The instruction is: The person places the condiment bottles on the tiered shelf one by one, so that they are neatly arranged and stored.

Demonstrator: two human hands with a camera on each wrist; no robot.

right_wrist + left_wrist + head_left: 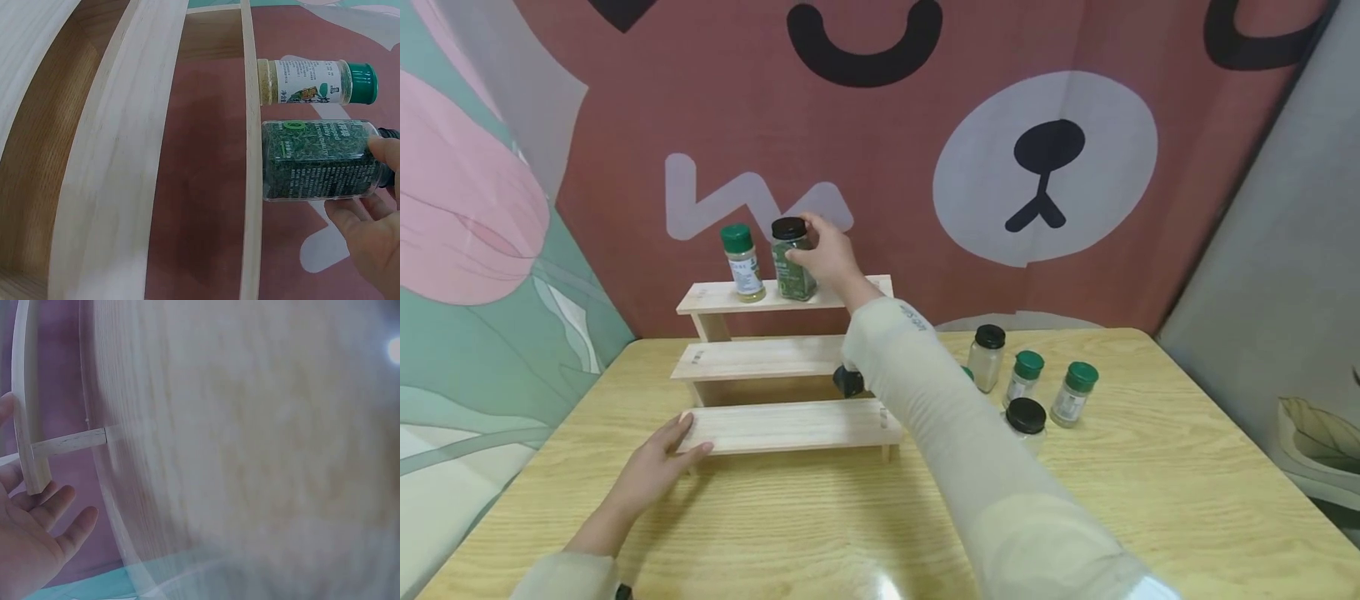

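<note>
A three-step wooden display rack (790, 427) stands on the table. At the left end of its lowest shelf, my left hand (651, 467) holds the board, thumb on one side and fingers (78, 531) around the end. My right hand (835, 258) reaches over to the top shelf and grips a black-capped glass spice jar (793, 271) of green dried flakes near its cap. In the right wrist view the base of this jar (319, 162) meets the shelf edge. Just left of it stands a green-capped spice bottle (745, 271) with a white label.
Right of the rack, partly behind my sleeve, are black-capped jars (987, 358) and green-capped bottles (1075, 396). A small black object (848, 381) shows beside the middle shelf. A bear-print curtain (880, 150) hangs behind the wooden table (1187, 467).
</note>
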